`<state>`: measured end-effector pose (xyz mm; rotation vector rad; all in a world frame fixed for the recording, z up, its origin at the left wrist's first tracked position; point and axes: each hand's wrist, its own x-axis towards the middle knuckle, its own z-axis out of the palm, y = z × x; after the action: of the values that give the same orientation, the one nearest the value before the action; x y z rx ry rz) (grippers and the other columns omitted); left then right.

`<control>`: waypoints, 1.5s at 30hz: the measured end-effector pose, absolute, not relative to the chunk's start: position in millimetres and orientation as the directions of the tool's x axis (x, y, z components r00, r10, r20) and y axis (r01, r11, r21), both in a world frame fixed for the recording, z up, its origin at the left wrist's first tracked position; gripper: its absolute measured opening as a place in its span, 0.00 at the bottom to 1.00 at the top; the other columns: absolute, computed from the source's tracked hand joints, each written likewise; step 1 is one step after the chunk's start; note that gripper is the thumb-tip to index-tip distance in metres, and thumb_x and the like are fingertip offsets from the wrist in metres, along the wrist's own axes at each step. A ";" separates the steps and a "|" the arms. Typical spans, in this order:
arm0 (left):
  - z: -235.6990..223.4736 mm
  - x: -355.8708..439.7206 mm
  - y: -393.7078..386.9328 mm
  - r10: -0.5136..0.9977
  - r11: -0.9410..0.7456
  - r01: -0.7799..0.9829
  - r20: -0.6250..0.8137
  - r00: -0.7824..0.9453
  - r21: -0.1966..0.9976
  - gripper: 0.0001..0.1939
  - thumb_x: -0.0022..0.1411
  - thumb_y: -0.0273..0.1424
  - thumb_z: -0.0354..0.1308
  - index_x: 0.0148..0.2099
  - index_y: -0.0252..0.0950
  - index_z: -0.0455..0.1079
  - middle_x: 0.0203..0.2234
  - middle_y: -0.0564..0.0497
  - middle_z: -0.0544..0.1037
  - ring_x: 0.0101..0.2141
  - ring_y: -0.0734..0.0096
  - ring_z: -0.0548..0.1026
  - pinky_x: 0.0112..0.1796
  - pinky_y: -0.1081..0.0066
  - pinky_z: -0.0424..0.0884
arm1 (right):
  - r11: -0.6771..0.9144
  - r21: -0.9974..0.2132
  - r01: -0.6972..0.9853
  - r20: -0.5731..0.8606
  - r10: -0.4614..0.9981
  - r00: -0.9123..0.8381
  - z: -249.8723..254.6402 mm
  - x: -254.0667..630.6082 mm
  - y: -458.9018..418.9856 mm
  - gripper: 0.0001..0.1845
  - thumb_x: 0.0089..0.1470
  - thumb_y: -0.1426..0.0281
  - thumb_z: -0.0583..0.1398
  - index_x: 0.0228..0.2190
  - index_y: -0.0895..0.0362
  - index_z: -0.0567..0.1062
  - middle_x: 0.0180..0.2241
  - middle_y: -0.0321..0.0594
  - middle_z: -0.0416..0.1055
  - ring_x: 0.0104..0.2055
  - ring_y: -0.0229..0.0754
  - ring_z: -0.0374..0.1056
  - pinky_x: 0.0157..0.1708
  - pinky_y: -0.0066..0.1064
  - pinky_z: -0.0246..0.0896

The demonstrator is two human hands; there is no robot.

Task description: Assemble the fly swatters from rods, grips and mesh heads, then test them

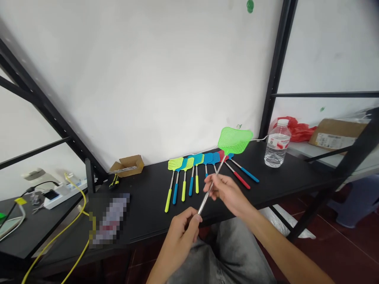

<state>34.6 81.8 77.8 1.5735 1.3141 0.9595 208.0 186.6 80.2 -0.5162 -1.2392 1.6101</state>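
Observation:
A green fly swatter point(235, 141) with a thin metal rod is held slanting up and to the right over the table's front edge. My left hand point(185, 230) is closed round its lower end, hiding whatever grip is there. Higher on the rod, my right hand point(225, 191) pinches the metal between thumb and fingers. Behind my hands, several more swatters lie fanned out with heads overlapping toward the wall: a yellow swatter point(168, 200) at the left end, a red swatter point(242, 180) and a blue swatter point(250, 174) at the right, with others in blue and yellow between.
On the black table point(142, 213) stand a small open cardboard box point(130, 165) at the back left and a water bottle point(277, 146) at the right. A yellow cable point(77, 221) hangs at the left near a power strip point(63, 195). Black frame posts point(274, 71) rise on both sides.

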 end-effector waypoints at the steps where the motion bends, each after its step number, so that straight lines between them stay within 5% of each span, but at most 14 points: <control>1: 75.7 35.3 82.6 0.989 -0.092 0.305 0.050 0.142 0.948 0.17 0.69 0.44 0.46 0.36 0.36 0.63 0.16 0.60 0.60 0.19 0.79 0.56 0.22 0.76 0.53 | 0.022 -0.920 -0.392 0.233 0.834 -0.500 78.3 200.9 180.3 0.20 0.59 0.54 0.58 0.34 0.58 0.77 0.29 0.42 0.75 0.28 0.37 0.66 0.25 0.27 0.57; 6: 66.4 43.1 81.6 0.993 -0.085 0.245 0.062 0.102 0.966 0.19 0.70 0.46 0.43 0.33 0.37 0.60 0.13 0.62 0.58 0.15 0.80 0.53 0.19 0.75 0.51 | 0.042 -0.959 -0.279 0.215 0.747 -0.629 75.2 186.3 167.5 0.22 0.61 0.54 0.55 0.30 0.59 0.77 0.28 0.43 0.75 0.27 0.37 0.66 0.27 0.29 0.58; 16: 76.4 56.6 74.4 0.981 -0.101 0.403 0.024 0.193 0.909 0.21 0.70 0.45 0.42 0.28 0.39 0.53 0.14 0.61 0.58 0.18 0.78 0.56 0.22 0.75 0.51 | 0.009 -0.895 -0.445 0.183 0.919 -0.349 93.5 225.5 191.9 0.18 0.56 0.56 0.62 0.26 0.58 0.75 0.25 0.41 0.72 0.27 0.37 0.64 0.25 0.28 0.56; 25: 97.3 57.9 61.7 0.957 -0.192 0.600 0.013 0.289 0.777 0.21 0.70 0.44 0.41 0.27 0.38 0.56 0.15 0.59 0.62 0.21 0.76 0.60 0.28 0.75 0.56 | 0.098 -0.787 -0.609 0.164 0.985 -0.054 104.9 289.2 220.9 0.13 0.49 0.60 0.68 0.27 0.55 0.73 0.27 0.34 0.67 0.28 0.35 0.64 0.25 0.25 0.60; 31: 103.4 37.4 59.4 0.896 -0.169 0.571 -0.116 0.429 0.804 0.21 0.70 0.44 0.42 0.27 0.39 0.59 0.12 0.61 0.63 0.17 0.77 0.62 0.32 0.75 0.61 | 0.124 -0.724 -0.678 0.134 0.990 0.038 104.9 321.0 233.4 0.14 0.47 0.60 0.69 0.27 0.52 0.70 0.24 0.31 0.61 0.25 0.34 0.60 0.24 0.27 0.59; 38: 94.2 22.3 65.5 0.921 -0.077 0.483 -0.123 0.369 0.872 0.20 0.68 0.46 0.46 0.31 0.37 0.64 0.19 0.56 0.68 0.22 0.76 0.65 0.27 0.77 0.59 | 0.193 -0.819 -0.540 0.218 0.976 0.018 105.6 296.5 229.8 0.17 0.52 0.51 0.63 0.29 0.51 0.70 0.24 0.34 0.62 0.26 0.39 0.61 0.23 0.31 0.56; 45: 83.2 29.3 80.0 0.969 -0.024 0.236 -0.035 0.243 0.971 0.19 0.68 0.46 0.47 0.43 0.35 0.68 0.20 0.61 0.52 0.21 0.79 0.49 0.22 0.77 0.46 | 0.128 -0.893 -0.431 0.288 0.900 -0.329 102.7 232.9 187.1 0.20 0.58 0.51 0.57 0.31 0.56 0.75 0.29 0.43 0.72 0.31 0.41 0.65 0.25 0.31 0.56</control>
<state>29.3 80.0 83.2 1.4846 1.1915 0.8959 232.9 187.1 102.7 -0.5296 -1.2560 1.4808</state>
